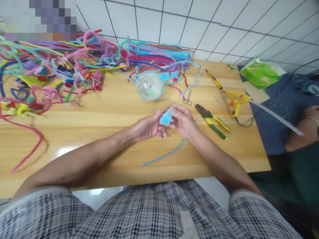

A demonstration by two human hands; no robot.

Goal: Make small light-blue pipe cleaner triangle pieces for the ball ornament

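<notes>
A small light-blue piece of bent pipe cleaner rows [165, 117] is held up between my two hands, above the table. My right hand [183, 120] pinches its upper right edge between thumb and fingers. On the other side, my left hand [148, 126] has its fingers curled at the piece's left edge and under it. Below my right forearm, a loose blue pipe cleaner [166, 154] lies on the wood. Beyond my hands stands a clear bowl-like dome [150, 87] with a light-blue rim. Small scissors [188, 99] lie just past my right hand.
Pliers [211, 122], a yellow utility knife [213, 79] and a yellow glue gun [236, 103] with a long glue stick lie right. Colourful pipe cleaners [57, 69] heap along the back left. A green bag [261, 73] sits at the far right corner, near another person's arm [302, 132].
</notes>
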